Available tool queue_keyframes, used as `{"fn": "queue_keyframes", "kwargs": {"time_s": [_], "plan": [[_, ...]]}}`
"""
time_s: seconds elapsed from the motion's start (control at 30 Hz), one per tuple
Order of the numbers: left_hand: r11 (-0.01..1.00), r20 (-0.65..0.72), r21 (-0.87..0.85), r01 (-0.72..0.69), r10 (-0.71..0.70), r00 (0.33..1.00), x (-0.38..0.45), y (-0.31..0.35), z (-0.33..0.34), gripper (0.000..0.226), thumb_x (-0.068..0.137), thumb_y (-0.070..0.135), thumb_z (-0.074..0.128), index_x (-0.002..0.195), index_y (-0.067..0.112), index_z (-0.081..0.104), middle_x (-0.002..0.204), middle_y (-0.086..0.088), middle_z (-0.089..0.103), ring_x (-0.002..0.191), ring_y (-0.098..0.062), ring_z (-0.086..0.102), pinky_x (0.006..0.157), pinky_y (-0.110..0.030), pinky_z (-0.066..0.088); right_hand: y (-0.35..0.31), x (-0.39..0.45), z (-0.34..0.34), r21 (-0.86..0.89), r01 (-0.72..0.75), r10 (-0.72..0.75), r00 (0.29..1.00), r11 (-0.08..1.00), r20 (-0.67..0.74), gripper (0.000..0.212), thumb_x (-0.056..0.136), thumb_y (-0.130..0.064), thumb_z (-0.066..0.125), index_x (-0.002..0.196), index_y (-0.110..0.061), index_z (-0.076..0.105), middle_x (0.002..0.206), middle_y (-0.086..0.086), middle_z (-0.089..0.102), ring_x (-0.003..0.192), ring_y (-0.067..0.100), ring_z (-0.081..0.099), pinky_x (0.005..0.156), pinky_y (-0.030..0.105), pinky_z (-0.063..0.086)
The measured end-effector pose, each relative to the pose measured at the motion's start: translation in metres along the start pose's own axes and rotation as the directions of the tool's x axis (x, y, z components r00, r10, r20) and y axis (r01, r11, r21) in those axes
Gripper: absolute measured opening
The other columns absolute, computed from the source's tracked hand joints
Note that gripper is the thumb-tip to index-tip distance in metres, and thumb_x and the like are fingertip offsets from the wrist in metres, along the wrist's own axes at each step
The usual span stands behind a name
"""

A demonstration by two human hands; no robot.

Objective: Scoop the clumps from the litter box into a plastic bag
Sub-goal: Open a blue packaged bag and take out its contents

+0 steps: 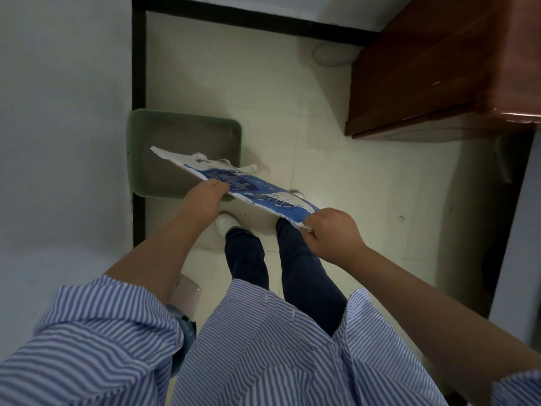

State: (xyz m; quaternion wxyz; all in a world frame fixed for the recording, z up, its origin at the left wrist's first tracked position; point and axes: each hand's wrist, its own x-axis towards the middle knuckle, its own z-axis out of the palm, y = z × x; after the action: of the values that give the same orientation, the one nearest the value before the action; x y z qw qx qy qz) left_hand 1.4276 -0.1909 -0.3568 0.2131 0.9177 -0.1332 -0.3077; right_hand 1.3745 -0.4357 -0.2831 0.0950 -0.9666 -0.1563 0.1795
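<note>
A: Why hold the plastic bag [257, 191] stretched flat?

B: Your left hand [205, 197] grips its middle and your right hand [330, 232] pinches the near end, probably to find the opening. The litter box [134, 136] sits at eleven o'clock, against the wall.

Plastic bag [257, 193]: thin, glossy printed film, ragged edges. Litter box [133, 136]: matt green plastic; grey granular litter [190, 148]. Floor [336, 177]: smooth pale tile. Cabinet [439, 63]: glossy brown wood. Shirt [263, 347]: striped woven cloth.
</note>
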Motion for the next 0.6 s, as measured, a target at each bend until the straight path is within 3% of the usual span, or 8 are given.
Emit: {"fn": "queue_keyframes", "kwargs": {"time_s": [0.1,0.17,0.27,0.4,0.5,0.6], "plan": [[0.999,-0.010,0.036,0.006,-0.005,1.000,-0.007,0.000,0.003,0.043,0.078,-0.002,0.032,0.106,-0.016,0.062,0.107,-0.034,0.061,0.101,-0.044,0.058,0.085,-0.048,0.046,-0.001,-0.001,0.000,0.006,0.023,-0.023,1.000,1.000,0.010,0.024,0.051,-0.019,0.062,0.037,-0.017,0.043,0.033,-0.004,0.044,0.042,0.007,0.017,0.051,0.008,-0.010],[0.999,-0.013,0.021,-0.025,0.025,1.000,-0.012,0.001,0.002,0.037,0.069,-0.005,0.039,0.093,-0.017,0.065,0.091,-0.035,0.064,0.085,-0.047,0.064,0.073,-0.051,0.051,-0.002,-0.001,0.001,0.004,0.040,-0.040,0.999,0.999,0.022,0.022,0.051,-0.020,0.062,0.037,-0.016,0.045,0.033,-0.004,0.044,0.042,0.006,0.017,0.052,0.008,-0.010],[0.998,0.048,0.046,-0.048,0.046,0.998,-0.021,-0.008,0.005,0.030,0.060,-0.008,0.046,0.080,-0.015,0.067,0.076,-0.031,0.066,0.067,-0.044,0.066,0.057,-0.050,0.054,-0.005,0.001,0.004,0.018,0.061,-0.061,0.998,0.998,0.029,0.031,0.050,-0.019,0.062,0.041,-0.021,0.033,0.033,-0.004,0.044,0.042,0.007,0.017,0.051,0.008,-0.010],[0.998,0.006,0.052,0.038,-0.038,0.999,-0.026,-0.018,0.005,0.035,0.070,-0.006,0.038,0.090,-0.016,0.066,0.089,-0.033,0.064,0.082,-0.046,0.064,0.071,-0.052,0.053,-0.010,0.005,0.013,0.026,0.079,-0.080,0.995,0.997,0.057,0.021,0.050,-0.021,0.063,0.038,-0.015,0.046,0.033,-0.003,0.046,0.038,0.007,0.019,0.051,0.007,-0.009],[0.994,-0.011,0.077,0.083,-0.082,0.997,-0.028,-0.025,0.000,0.030,0.080,-0.017,0.043,0.103,-0.013,0.063,0.104,-0.031,0.061,0.099,-0.042,0.059,0.083,-0.047,0.047,-0.018,0.010,0.017,0.019,0.085,-0.086,0.995,0.996,0.049,0.022,0.049,-0.021,0.063,0.037,-0.015,0.047,0.033,-0.003,0.045,0.026,0.012,0.034,0.053,0.008,-0.011],[0.993,-0.033,0.078,0.092,-0.090,0.995,-0.025,-0.032,-0.013,0.031,0.079,-0.018,0.045,0.104,-0.012,0.062,0.104,-0.031,0.062,0.099,-0.043,0.060,0.083,-0.048,0.047,-0.024,0.017,0.017,0.039,0.091,-0.092,0.995,0.995,0.027,0.023,0.051,-0.020,0.064,0.037,-0.015,0.046,0.032,-0.003,0.045,0.029,0.011,0.025,0.053,0.008,-0.011]]}}
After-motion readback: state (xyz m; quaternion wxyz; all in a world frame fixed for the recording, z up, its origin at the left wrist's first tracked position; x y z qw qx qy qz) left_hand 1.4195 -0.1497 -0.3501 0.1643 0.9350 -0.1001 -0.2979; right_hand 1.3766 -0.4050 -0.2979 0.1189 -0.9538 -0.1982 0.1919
